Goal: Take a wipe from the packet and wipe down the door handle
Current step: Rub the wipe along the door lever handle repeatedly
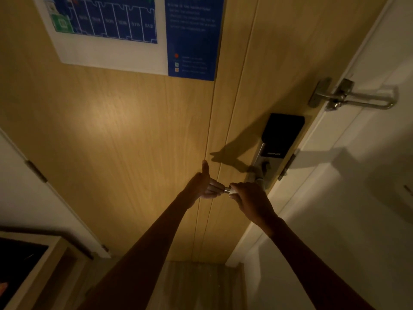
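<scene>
Right ahead of your fingers, filling most of the view, is the wooden door (111, 153), with a blue-and-white floor plan (107, 30) stuck on it well above both hands. Up and to the right of your right fingers sits the black smart lock (282, 135), and further up past it is the metal swing guard (353, 97).

Now the hands. Your right hand (252, 198) is wrapped over the door handle (227, 190), fingers curled round the lever from above. Only the silver tip pokes out to the left of your knuckles. Your left hand (201, 186) is just beside that tip, thumb sticking straight up and fingers reaching fairly straight toward the end of the lever. It's too dim to say if they actually touch it or carry anything.

Tucked under your right fingertips there's a pale bit that I take to be the wipe (233, 191), pressed against the metal. Honestly it's dark enough that I wouldn't swear to it. The packet isn't anywhere in view.

So my read is you're past the packet part and into the actual wiping, working near the free end of the lever. For the next move, I'd keep the wipe trapped between fingers and metal and drag your grip along toward the lock side, beyond your right wrist. Roll your fingers so the underside gets covered too. Go light on the downward pressure or the lever will probably dip. The bare tip beside your left fingers looks like it needs a pass as well.
</scene>
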`<state>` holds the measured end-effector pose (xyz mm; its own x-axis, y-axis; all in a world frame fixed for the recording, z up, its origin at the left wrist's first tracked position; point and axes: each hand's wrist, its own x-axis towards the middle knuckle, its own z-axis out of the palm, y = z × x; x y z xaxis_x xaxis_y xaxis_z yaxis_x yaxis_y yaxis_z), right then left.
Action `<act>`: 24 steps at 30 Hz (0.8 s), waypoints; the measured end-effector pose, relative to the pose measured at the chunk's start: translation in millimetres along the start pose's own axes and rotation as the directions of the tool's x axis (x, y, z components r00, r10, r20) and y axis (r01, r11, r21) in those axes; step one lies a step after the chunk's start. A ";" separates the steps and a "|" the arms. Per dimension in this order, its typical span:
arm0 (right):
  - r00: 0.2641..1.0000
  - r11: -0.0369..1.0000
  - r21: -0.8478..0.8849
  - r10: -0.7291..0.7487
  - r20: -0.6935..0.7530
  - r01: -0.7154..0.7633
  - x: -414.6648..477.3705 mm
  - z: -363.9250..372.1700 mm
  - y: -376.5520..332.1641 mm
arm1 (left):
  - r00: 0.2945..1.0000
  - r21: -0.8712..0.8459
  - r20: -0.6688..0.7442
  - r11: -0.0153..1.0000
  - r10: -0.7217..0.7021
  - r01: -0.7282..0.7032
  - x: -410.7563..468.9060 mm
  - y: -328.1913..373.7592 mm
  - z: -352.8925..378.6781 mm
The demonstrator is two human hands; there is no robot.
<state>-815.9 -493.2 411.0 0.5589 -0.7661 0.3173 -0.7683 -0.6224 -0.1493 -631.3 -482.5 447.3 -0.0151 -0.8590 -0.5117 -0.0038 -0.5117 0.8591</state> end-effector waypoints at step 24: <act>0.956 0.995 -0.058 -0.098 -0.277 0.085 -6.5 24.7 -6.4 | 0.996 -0.059 -0.053 0.996 -0.076 0.073 -0.1 7.3 8.4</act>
<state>-807.0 -488.2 386.8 0.5232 -0.6271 0.5771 -0.7347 -0.6750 -0.0674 -639.7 -486.0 453.6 0.0379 -0.8170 -0.5754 0.0542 -0.5733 0.8175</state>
